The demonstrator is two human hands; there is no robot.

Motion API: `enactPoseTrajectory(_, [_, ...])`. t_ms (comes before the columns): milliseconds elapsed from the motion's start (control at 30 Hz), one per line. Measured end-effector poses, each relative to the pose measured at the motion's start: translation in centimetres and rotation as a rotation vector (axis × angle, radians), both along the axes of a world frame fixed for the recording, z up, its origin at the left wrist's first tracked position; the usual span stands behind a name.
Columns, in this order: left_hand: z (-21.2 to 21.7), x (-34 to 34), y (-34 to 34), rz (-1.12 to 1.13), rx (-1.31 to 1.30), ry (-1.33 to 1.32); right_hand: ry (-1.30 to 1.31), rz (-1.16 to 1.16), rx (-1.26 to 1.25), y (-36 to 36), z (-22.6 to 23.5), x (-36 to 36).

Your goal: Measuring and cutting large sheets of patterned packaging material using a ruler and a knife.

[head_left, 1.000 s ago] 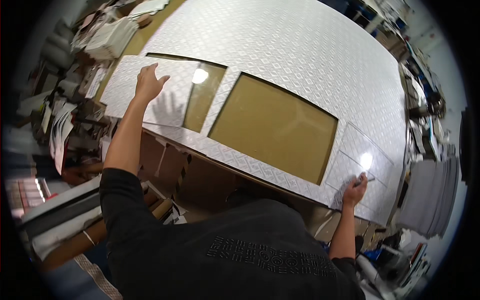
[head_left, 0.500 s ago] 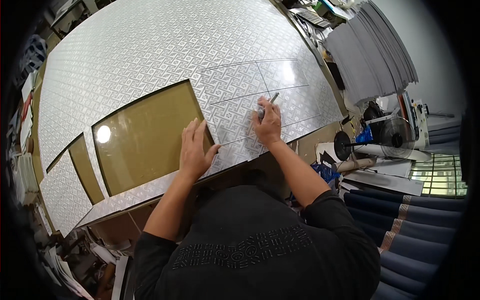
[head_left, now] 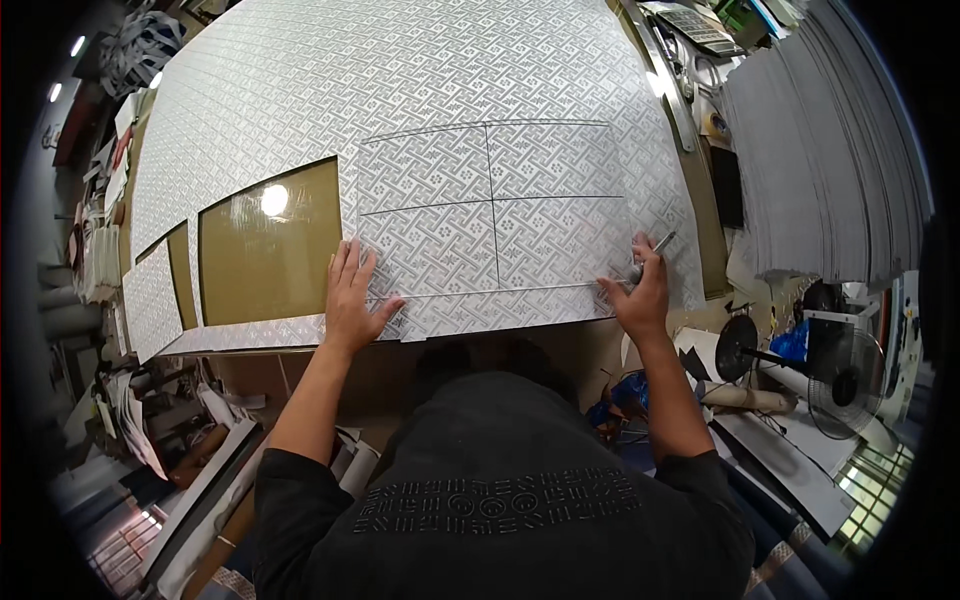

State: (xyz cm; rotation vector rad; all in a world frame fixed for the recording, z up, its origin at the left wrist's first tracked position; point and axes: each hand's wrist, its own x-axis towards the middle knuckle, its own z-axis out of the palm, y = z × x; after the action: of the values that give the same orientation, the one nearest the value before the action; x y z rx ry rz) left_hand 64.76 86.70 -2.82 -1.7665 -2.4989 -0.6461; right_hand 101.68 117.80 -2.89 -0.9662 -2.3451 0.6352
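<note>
A large pale sheet (head_left: 440, 80) with a silver lattice pattern covers the table. Dark straight lines on it form a rectangle crossed by a middle line each way. My left hand (head_left: 352, 300) lies flat at the lower left of these lines, fingers stretched, beside a rectangular cutout (head_left: 270, 255) that bares a brown, shiny surface. By the lower right corner my right hand (head_left: 645, 295) grips a slim grey pen-like tool (head_left: 664, 243), its tip pointing up and away. I cannot tell whether it is a pen or a knife. A pale thin edge runs between my thumbs.
A narrower cutout (head_left: 181, 280) is at the left. A tall stack of grey sheets (head_left: 810, 150) stands at the right, with a calculator (head_left: 697, 30) and a tape roll (head_left: 716, 124) near it. A fan (head_left: 843, 385) and rolled material (head_left: 745, 397) lie beyond my right arm.
My view has turned and shifted right. My right hand, still with the tool, has moved from the middle line to the lower right corner. My left hand stays near the cutout's edge.
</note>
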Motion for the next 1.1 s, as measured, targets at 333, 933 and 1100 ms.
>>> enactPoseTrajectory(333, [0.9,0.0,0.2,-0.046,0.034,-0.034,0.023,0.099,0.103,1.2,-0.9,1.3])
enactPoseTrajectory(933, [0.8,-0.3,0.1,-0.035,0.063,-0.034,-0.069,0.094,0.101,1.3,-0.4,1.1])
enactPoseTrajectory(1100, [0.8,-0.2,0.3,-0.047,0.001,0.037,-0.017,0.111,0.109,1.6,-0.9,1.4])
